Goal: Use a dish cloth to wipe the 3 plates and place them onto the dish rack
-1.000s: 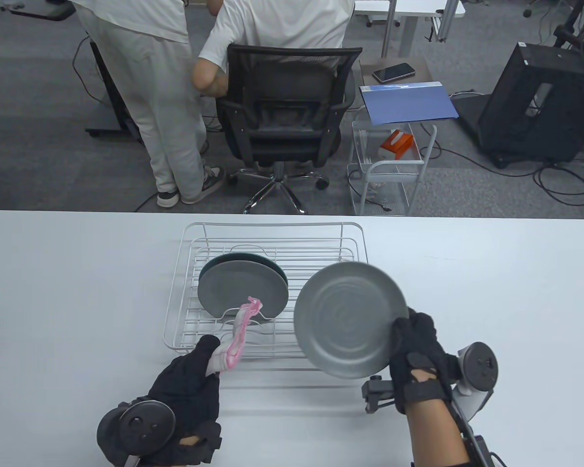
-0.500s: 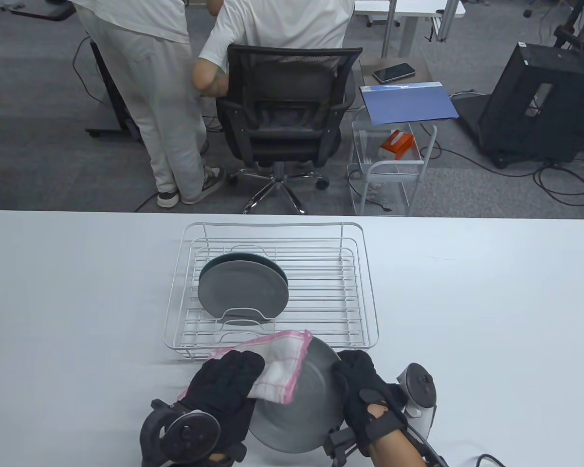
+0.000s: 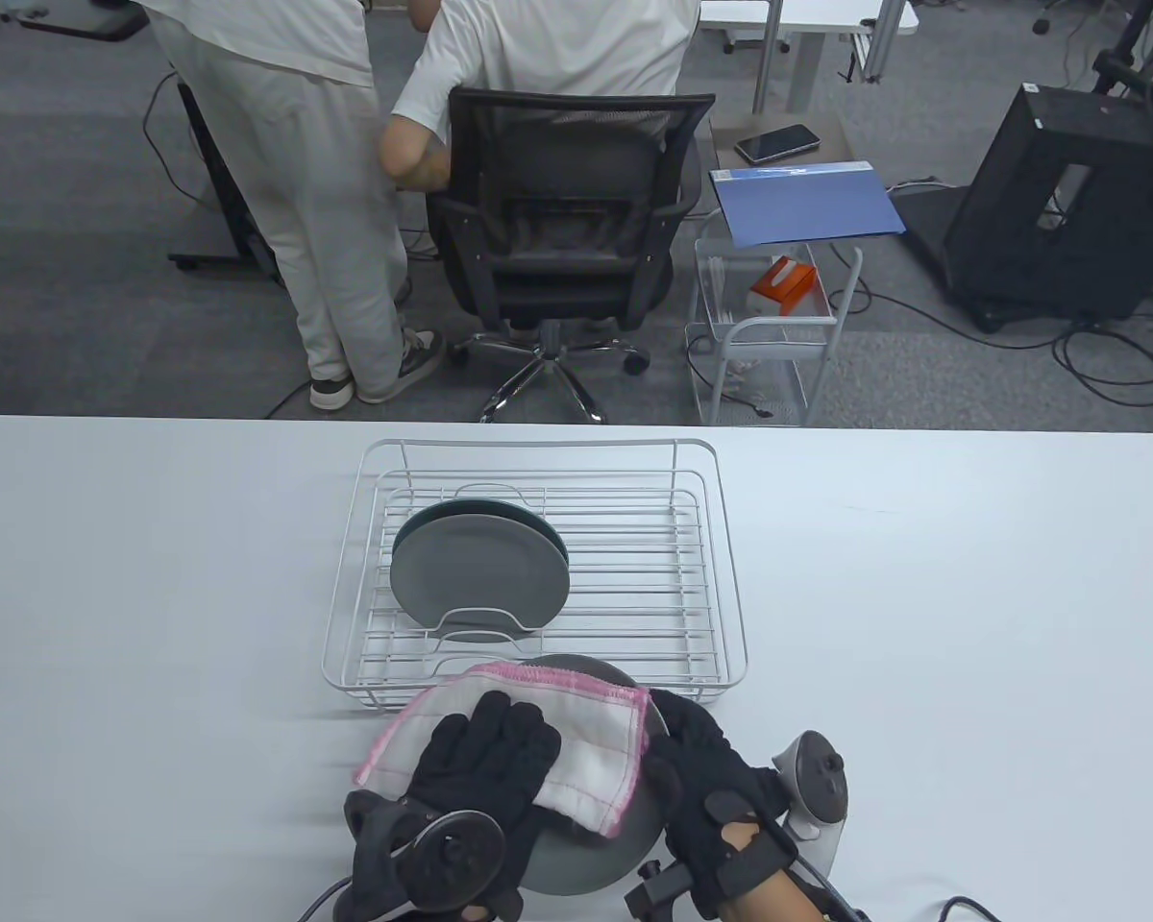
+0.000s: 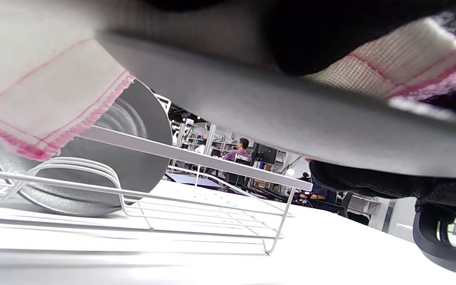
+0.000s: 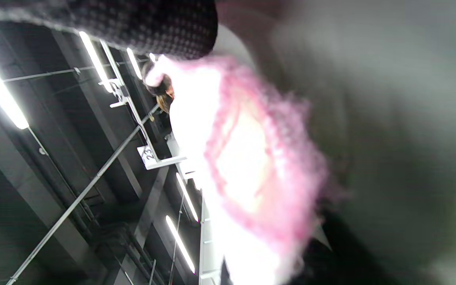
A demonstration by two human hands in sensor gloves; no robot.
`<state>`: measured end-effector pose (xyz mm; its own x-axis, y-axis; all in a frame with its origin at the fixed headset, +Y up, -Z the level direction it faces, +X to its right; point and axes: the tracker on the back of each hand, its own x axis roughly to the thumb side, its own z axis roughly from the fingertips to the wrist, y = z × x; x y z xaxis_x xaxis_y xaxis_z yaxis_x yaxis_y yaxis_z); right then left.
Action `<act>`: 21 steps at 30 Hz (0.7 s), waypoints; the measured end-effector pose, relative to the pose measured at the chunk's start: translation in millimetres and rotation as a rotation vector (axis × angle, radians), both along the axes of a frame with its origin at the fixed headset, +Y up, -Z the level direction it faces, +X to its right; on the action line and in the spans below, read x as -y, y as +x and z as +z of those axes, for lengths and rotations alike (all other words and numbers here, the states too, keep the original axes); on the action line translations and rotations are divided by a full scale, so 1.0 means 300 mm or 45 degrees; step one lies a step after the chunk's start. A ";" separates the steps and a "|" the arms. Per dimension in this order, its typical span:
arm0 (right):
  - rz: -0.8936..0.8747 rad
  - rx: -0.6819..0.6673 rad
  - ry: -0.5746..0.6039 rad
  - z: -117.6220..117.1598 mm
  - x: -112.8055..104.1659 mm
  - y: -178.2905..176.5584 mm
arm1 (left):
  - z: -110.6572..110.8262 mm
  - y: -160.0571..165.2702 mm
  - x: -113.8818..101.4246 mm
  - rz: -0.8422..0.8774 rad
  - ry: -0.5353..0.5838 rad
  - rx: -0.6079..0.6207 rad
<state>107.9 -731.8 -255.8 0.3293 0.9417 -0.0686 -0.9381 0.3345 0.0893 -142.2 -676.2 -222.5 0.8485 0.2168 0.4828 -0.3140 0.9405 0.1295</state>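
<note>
A grey plate hangs low over the table just in front of the white wire dish rack. My right hand grips its right rim. A white dish cloth with a pink hem lies spread over the plate's face, and my left hand presses on it with flat, spread fingers. Two more plates stand on edge in the rack's left half: a grey one with a darker one behind it. In the left wrist view the cloth drapes over the held plate's rim, with the racked plate beyond.
The rack's right half holds nothing. Beyond the table's far edge are an office chair, two standing people and a small wire cart. White tabletop stretches left and right of the rack.
The right hand brought the plate from beside the rack down to in front of it. The left hand laid the bunched cloth on it, then spread it wider across the plate.
</note>
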 end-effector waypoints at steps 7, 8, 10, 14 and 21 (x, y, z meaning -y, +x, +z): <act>-0.080 0.174 0.039 0.007 -0.022 0.054 | -0.004 0.009 0.010 -0.032 -0.126 0.126; -0.108 0.201 0.039 0.009 -0.023 0.061 | -0.002 0.017 0.015 -0.029 -0.157 0.163; -0.201 0.230 0.042 0.010 -0.021 0.065 | 0.002 0.036 0.025 -0.040 -0.208 0.231; -0.293 0.233 0.060 0.008 -0.007 0.058 | 0.012 0.069 0.046 -0.059 -0.307 0.366; -0.342 -0.003 0.173 -0.007 -0.006 -0.003 | 0.020 0.087 0.055 -0.040 -0.333 0.468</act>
<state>107.0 -730.0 -257.9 0.5678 0.8216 0.0513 -0.8174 0.5554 0.1526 -116.2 -692.9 -216.4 0.6392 0.3483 0.6857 -0.2654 0.9367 -0.2284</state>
